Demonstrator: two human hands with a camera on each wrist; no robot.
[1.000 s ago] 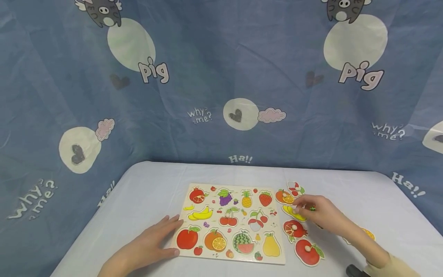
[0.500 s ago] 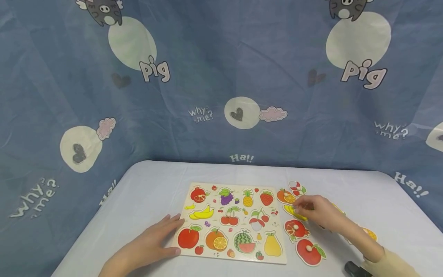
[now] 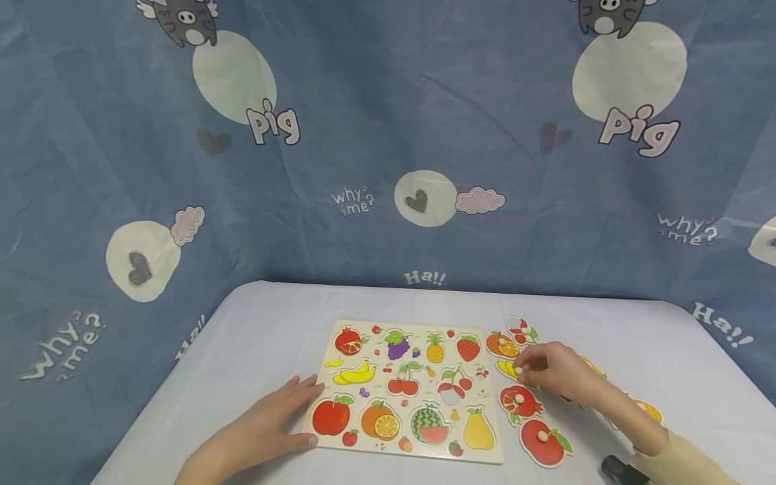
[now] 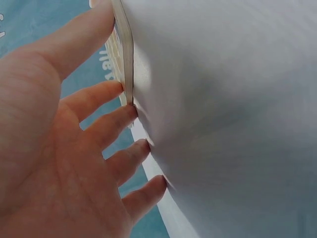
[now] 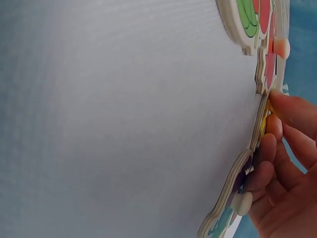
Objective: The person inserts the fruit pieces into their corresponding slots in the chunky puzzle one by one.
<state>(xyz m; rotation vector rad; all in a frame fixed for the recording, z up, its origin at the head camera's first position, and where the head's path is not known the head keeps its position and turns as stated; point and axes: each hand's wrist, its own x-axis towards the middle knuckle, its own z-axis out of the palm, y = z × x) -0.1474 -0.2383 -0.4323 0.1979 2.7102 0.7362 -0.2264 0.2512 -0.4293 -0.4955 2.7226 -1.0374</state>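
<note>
A wooden fruit puzzle board [image 3: 418, 335] lies flat on the white table. At its left edge my left hand [image 3: 261, 424] rests with fingers extended; in the left wrist view the thumb and some fingertips touch the board's side. My right hand [image 3: 564, 372] is at the banana piece [image 3: 506, 368] right of the board, thumb and index finger pinching it near its knob. The fingers hide part of that piece. Around it lie an orange piece [image 3: 500, 344], a pomegranate piece [image 3: 521, 402], an apple piece [image 3: 543, 444] and a cherry piece [image 3: 519, 329].
More knobbed pieces lie partly hidden under and beyond the right forearm, one of them orange [image 3: 650, 409]. A dark object [image 3: 621, 469] sits by the right sleeve. Blue printed cloth [image 3: 339, 256] hangs behind the table [image 3: 273, 337].
The right hand's fingers have closed in on the banana piece's knob. The left hand stays at the board's edge, and the view has shifted slightly.
</note>
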